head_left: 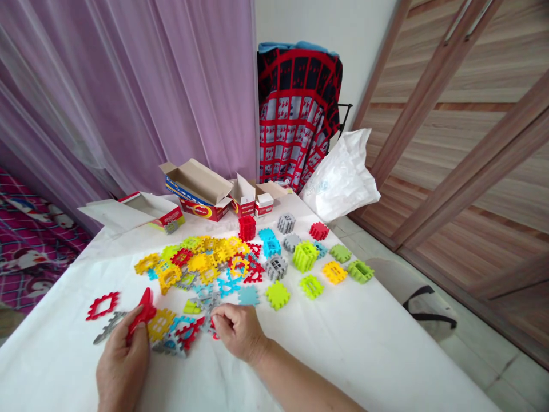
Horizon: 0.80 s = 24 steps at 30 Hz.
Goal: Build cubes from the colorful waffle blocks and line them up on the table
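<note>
My left hand grips a red plastic building piece, raised just over the near left part of the table. To its right, my right hand is closed in a pinch at the edge of the pile. A bit of a red building piece shows at those fingertips; most of it is hidden. Between the hands lie a yellow window piece and several red, blue and grey notched pieces. A red frame piece and a grey toothed strip rest beside my left hand.
A loose pile of yellow pieces covers the middle. Sorted stacks and single pieces, among them a green stack, stand to the right. Opened cardboard boxes line the back edge, with a white plastic bag at the back right corner.
</note>
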Each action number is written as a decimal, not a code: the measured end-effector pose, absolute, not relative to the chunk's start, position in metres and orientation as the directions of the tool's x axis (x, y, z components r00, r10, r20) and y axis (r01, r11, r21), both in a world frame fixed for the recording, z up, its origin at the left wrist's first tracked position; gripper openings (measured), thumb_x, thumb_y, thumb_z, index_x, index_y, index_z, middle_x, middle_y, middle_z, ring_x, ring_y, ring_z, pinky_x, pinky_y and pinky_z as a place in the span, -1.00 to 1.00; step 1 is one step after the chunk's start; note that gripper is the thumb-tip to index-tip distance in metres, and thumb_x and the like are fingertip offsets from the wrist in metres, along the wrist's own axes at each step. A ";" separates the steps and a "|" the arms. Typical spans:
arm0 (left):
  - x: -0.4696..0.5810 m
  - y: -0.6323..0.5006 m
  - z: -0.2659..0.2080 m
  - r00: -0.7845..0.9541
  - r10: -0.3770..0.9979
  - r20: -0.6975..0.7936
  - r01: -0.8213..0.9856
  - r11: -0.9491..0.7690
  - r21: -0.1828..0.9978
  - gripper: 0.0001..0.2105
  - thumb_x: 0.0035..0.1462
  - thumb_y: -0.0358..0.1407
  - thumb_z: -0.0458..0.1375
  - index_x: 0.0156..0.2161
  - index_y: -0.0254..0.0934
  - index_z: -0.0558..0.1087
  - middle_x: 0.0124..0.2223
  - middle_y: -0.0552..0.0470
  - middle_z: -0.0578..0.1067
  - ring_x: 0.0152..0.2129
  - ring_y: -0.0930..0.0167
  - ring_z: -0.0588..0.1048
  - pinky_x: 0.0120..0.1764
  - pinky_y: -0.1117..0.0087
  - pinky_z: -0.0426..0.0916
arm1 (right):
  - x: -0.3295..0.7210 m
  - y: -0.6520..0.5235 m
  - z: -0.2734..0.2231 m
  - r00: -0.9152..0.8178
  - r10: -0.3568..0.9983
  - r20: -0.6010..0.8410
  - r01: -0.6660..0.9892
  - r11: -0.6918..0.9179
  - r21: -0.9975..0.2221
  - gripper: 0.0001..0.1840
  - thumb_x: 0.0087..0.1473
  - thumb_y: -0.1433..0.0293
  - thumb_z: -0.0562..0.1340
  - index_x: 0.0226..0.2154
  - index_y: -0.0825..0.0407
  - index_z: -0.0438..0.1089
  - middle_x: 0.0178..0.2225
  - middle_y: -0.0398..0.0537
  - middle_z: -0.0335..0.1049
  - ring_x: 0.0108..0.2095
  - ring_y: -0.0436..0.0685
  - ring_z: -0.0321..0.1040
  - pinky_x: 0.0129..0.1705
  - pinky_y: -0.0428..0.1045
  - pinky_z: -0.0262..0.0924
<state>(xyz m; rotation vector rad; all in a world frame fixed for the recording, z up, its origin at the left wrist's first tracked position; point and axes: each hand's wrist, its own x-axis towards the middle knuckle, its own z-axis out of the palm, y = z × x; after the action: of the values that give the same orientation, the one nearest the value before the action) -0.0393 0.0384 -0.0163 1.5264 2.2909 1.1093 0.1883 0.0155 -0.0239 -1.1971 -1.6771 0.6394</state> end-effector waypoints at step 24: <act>-0.047 0.033 -0.028 -0.410 0.816 0.408 0.741 0.037 0.670 -0.59 0.19 -0.11 -0.04 0.06 -0.22 0.37 0.15 -0.11 0.41 0.14 0.26 0.35 0.20 0.19 0.23 | 0.190 0.014 -0.027 -0.082 0.916 0.392 0.365 0.394 -0.844 -0.73 0.18 0.35 0.08 -0.40 0.00 0.47 -0.50 -0.14 0.49 -0.51 -0.03 0.37 -0.39 -0.17 0.18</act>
<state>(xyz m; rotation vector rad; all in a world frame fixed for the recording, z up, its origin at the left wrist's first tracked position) -0.0473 0.0332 -0.0276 1.6558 2.1985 1.3268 0.1896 0.0142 -0.0268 -1.1487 -1.6518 0.6898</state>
